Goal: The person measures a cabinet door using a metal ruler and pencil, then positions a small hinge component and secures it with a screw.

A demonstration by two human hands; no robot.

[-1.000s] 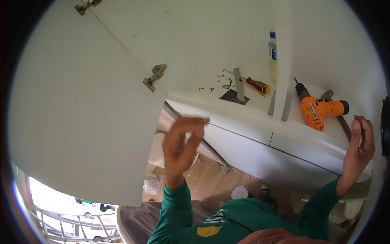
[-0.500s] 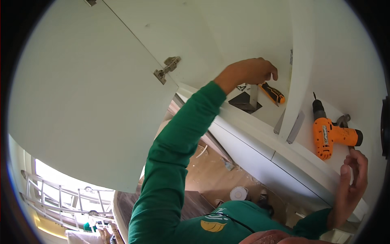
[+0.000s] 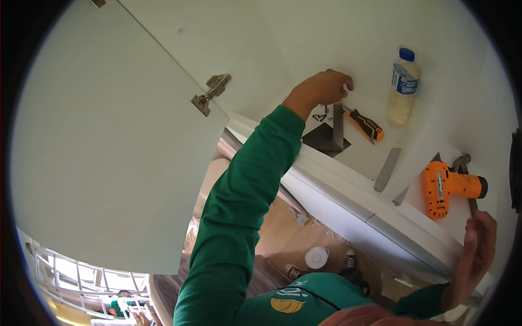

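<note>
My left hand (image 3: 326,87) hovers over the cabinet's inner floor, fingers loosely curled and apart, nothing visible in them. Just below it lie several dark screws (image 3: 320,117), a grey metal strip (image 3: 337,127) across a dark square plate (image 3: 321,135), and an orange-and-black utility knife (image 3: 365,125). On the right, my right hand (image 3: 478,247) is half-curled with thumb apart, beside the lower end of a hammer (image 3: 461,162); whether it touches the handle I cannot tell. An orange cordless drill (image 3: 436,190) lies partly over the hammer, its front end hidden behind a white divider panel (image 3: 418,165).
A blue-capped plastic bottle (image 3: 403,92) stands at the back, near a loose grey strip (image 3: 388,169). To the left hangs a large white door (image 3: 109,141) on a metal hinge (image 3: 212,93). Below are drawer fronts (image 3: 348,209) and a white round container (image 3: 316,257) on the floor.
The divider panel has shifted right, uncovering the bottle and hiding the drill's bit. My left hand has moved slightly left. My right hand stays by the hammer. The view has shifted a little.
</note>
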